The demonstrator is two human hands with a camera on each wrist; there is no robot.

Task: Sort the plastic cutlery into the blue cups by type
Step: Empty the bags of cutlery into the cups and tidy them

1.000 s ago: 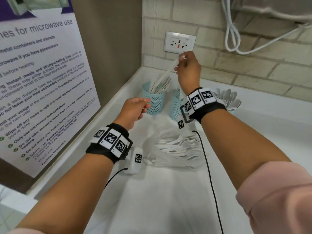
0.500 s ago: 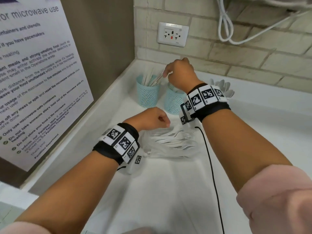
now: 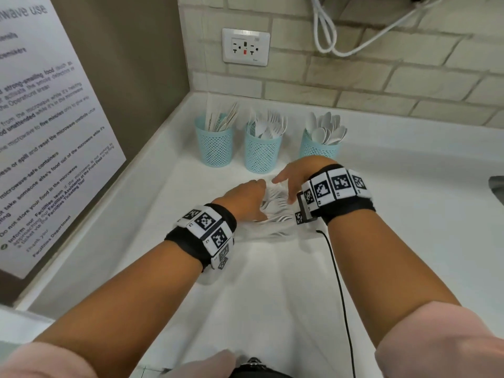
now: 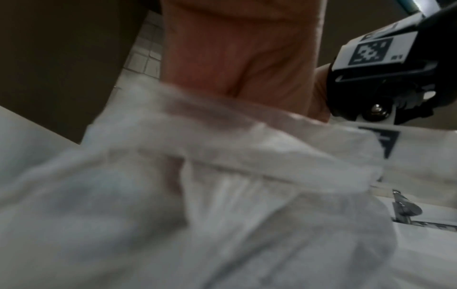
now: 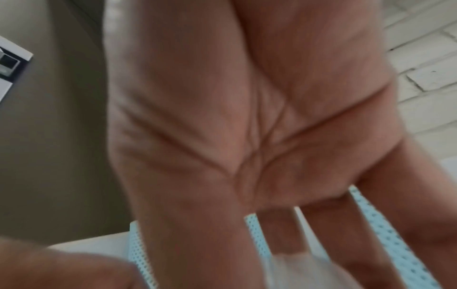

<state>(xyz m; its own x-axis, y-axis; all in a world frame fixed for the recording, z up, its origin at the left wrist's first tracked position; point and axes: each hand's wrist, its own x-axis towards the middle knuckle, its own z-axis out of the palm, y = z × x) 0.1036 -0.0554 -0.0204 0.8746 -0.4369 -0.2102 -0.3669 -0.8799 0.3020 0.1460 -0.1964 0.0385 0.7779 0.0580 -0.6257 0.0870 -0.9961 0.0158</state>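
Three blue mesh cups stand in a row at the back of the white counter. The left cup (image 3: 215, 148) holds knives, the middle cup (image 3: 261, 155) forks and the right cup (image 3: 319, 151) spoons. Just in front of them lies a clear plastic bag (image 3: 272, 233) with several white forks (image 3: 275, 207) inside. My left hand (image 3: 244, 199) grips the bag's left edge; the crumpled plastic bag (image 4: 222, 195) fills the left wrist view. My right hand (image 3: 296, 174) hovers over the bag's far end, holding nothing. The right hand (image 5: 247, 117) has straight, spread fingers in the right wrist view.
A wall with a microwave-rules poster (image 3: 41, 132) closes the left side. The brick back wall carries an outlet (image 3: 245, 46) and a hanging white cable (image 3: 327, 36). A black cable (image 3: 338, 282) trails from my right wrist across the counter (image 3: 409, 227).
My right hand let go of a knife at the left cup and came down to the bag. My left hand moved from beside the left cup onto the bag.
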